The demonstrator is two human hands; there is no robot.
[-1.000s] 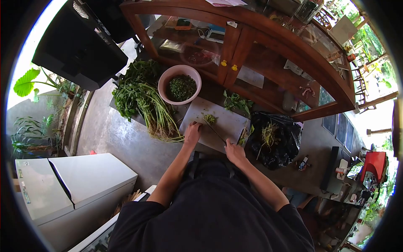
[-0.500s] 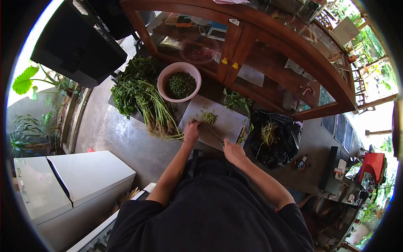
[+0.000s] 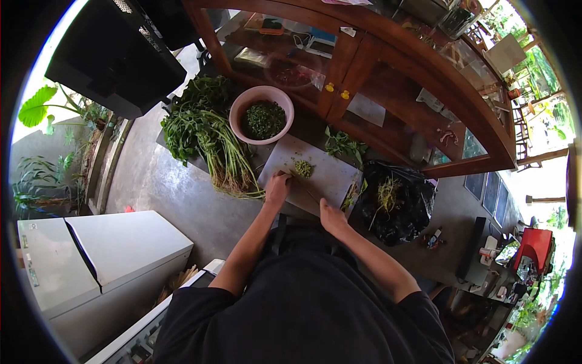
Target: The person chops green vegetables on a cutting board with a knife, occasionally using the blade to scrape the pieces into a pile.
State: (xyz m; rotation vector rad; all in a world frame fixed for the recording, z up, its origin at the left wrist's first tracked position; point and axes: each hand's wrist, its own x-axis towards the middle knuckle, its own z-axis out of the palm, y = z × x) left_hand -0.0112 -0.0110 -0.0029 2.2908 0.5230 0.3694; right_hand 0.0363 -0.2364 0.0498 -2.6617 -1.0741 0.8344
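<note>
My right hand [image 3: 333, 216] is wrapped round the handle of a knife [image 3: 310, 193], whose thin blade slants up-left over the pale cutting board [image 3: 280, 153]. At the blade's tip end, my left hand [image 3: 278, 187] is closed with fingertips bent down on the board; what it pinches is too small and covered to make out. Just beyond the blade lies a small heap of chopped green stems [image 3: 303, 168]. A pink bowl [image 3: 290, 121] behind the board holds chopped greens [image 3: 264, 121]. Left of it, long leafy stalks [image 3: 206, 133] with roots lie in a large bunch.
Leafy sprigs [image 3: 344, 145] lie behind the board. To its right a black plastic bag [image 3: 403, 221] holds root scraps [image 3: 387, 195]. A glass-fronted wooden cabinet [image 3: 342, 73] stands close behind the work surface. A white fridge [image 3: 130, 249] is at left, a black speaker [image 3: 115, 60] at upper left.
My right hand has shifted slightly left and toward me with the knife, and the blade's angle has changed a little. My left hand stays in place. The view has tilted slightly.
</note>
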